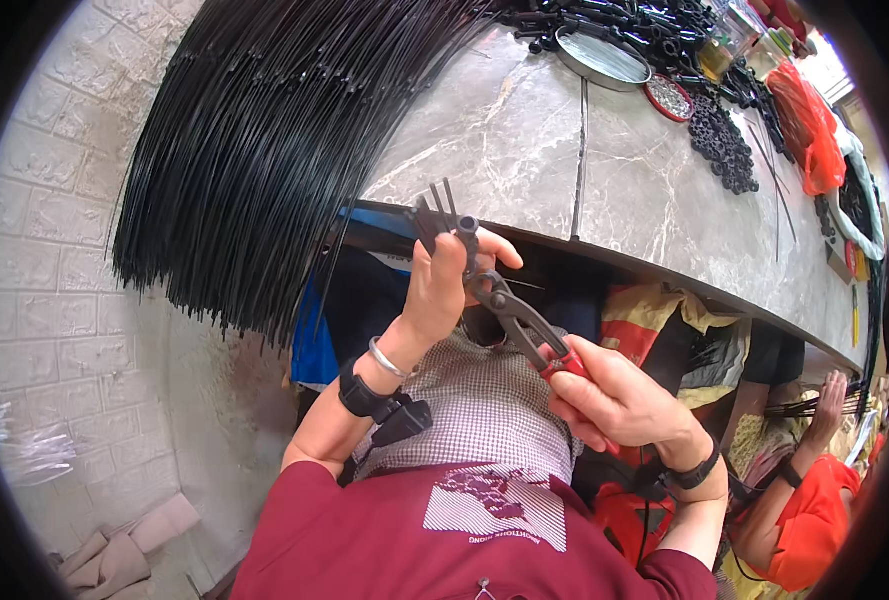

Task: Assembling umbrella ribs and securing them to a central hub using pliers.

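Note:
Over my lap, in front of the table edge, my left hand [442, 290] is closed around a small dark fitting [467, 230] with a round, ring-like end. Several short thin dark prongs [442, 203] stick up beside it; I cannot tell whether they are one piece with it. My right hand [609, 395] grips pliers [529, 320] by their red handles. The plier jaws point up and left, meeting the lower part of the fitting at my left fingers. My fingers partly hide the contact there.
A thick bundle of long black rods [244, 150] hangs over the table's left end. On the grey marble-patterned table [504, 150] lie heaped black parts [654, 30], a round tray [604, 62], a red dish [669, 98] and a red bag [806, 125]. Another person's hand [826, 405] is at right.

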The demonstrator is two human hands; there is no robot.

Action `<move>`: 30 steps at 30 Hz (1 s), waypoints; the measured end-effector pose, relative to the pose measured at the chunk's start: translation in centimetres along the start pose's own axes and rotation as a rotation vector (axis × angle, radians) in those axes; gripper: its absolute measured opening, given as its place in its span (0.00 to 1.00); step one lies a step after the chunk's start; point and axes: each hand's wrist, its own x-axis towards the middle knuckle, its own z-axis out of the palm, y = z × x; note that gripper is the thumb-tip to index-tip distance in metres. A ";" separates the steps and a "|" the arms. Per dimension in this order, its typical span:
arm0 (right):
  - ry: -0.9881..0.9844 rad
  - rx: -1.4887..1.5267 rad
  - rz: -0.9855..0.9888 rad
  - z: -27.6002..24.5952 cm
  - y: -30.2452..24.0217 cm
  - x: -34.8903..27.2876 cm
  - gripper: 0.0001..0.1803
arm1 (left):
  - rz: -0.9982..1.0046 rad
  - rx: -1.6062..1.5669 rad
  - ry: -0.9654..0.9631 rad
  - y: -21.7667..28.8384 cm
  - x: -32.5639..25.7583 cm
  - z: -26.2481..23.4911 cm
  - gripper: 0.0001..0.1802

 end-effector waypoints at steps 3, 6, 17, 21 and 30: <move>0.176 -0.291 -0.282 1.3 2.2 1.0 0.12 | -0.040 -0.079 -0.070 -0.2 0.5 0.1 0.54; 0.373 -0.438 -0.392 2.6 3.4 1.7 0.19 | -0.090 -0.138 -0.029 0.2 0.9 0.9 0.55; 1.262 -1.335 -0.266 -11.6 3.2 -2.1 0.20 | 0.320 -0.302 0.021 6.7 -2.2 -4.3 0.50; 1.437 -1.634 -0.433 -14.7 6.6 -2.1 0.23 | 0.400 -0.457 -0.028 11.4 -5.1 -5.0 0.30; -0.034 -0.496 -0.462 -3.9 2.6 -5.6 0.14 | 0.729 -0.845 0.051 22.4 -13.8 -11.6 0.10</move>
